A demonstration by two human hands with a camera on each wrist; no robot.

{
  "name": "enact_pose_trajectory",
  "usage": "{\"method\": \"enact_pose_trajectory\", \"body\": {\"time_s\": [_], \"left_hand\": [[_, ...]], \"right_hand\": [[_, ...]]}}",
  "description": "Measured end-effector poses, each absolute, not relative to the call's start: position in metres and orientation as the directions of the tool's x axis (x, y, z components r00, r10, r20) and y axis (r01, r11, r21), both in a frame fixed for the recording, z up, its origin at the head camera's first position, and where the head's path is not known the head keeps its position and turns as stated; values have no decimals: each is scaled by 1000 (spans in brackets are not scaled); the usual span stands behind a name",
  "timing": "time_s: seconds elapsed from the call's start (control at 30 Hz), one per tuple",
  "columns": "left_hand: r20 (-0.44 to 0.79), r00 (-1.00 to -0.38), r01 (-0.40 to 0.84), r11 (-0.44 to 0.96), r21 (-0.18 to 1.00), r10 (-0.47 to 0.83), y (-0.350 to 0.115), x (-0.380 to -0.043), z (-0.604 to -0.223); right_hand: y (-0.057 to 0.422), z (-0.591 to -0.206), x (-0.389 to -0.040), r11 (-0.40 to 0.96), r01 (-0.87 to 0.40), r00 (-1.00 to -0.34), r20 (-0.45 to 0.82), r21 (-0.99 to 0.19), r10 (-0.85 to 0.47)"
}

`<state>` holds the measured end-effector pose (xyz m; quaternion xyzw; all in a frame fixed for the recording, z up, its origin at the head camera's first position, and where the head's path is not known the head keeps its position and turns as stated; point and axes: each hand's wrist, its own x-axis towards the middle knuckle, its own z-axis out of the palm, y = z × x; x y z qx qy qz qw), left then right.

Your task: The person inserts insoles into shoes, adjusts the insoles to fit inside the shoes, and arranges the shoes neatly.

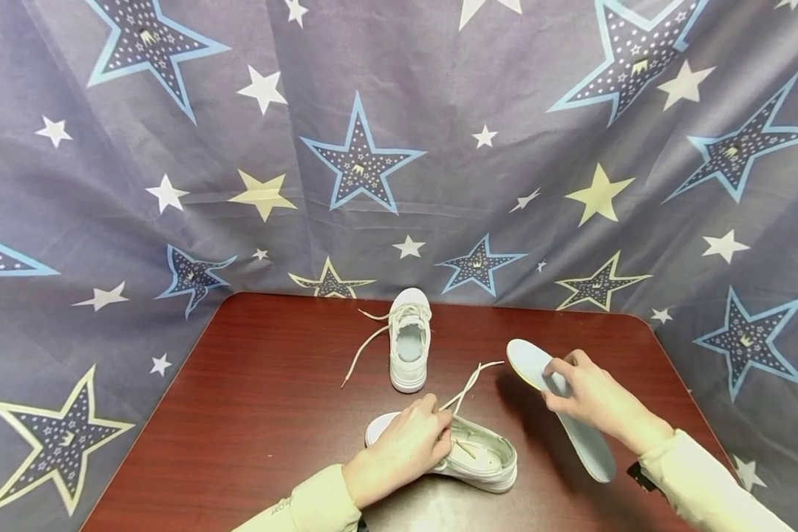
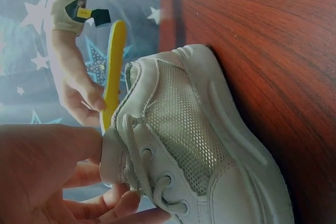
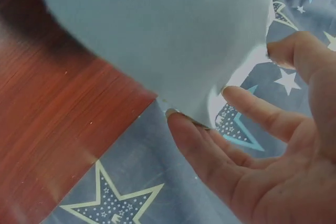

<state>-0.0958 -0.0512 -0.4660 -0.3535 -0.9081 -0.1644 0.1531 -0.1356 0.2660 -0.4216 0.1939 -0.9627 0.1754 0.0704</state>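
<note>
Two pale shoes on the dark red table (image 1: 292, 414), plus one loose insole (image 1: 585, 440) up in the air. Near shoe (image 1: 475, 473) at the bottom centre, toe toward 10 o'clock, heel toward 4; over its front, left hand (image 1: 406, 447), with tongue (image 2: 112, 156) pinched between thumb and fingers in the left wrist view. Lace (image 1: 468, 383) trailing from there toward 1 o'clock. Far shoe (image 1: 408, 369) between 11 and 12 o'clock from the near one, toe toward 12, untouched.

Insole between 2 and 3 o'clock from the near shoe, lying along an 11-to-5 line, clear of the table, with shadow beneath. Gripped at its edge by the right hand (image 1: 581, 391), fingers and thumb narrowed onto it. Pale blue on top, yellow on the side toward the left hand.

Probably mid-step with the insole, outside the near shoe; whether fitting or removal, impossible to tell. If fitting, likely to call for tongue drawn back, insole swung round with toe end toward 10 o'clock, then fed in through the opening. If removal, likely just a gentle lowering onto the table, near 3 o'clock.
</note>
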Motion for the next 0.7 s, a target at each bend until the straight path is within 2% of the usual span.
{"method": "enact_pose_trajectory", "body": {"time_s": [0.37, 0.7], "left_hand": [[407, -709, 684, 702, 199, 576, -50, -95, -466], [406, -717, 677, 704, 212, 567, -51, -94, -464]], "right_hand": [[256, -421, -129, 790, -558, -822, 301, -255, -484], [246, -414, -116, 752, -589, -808, 239, -297, -538]]}}
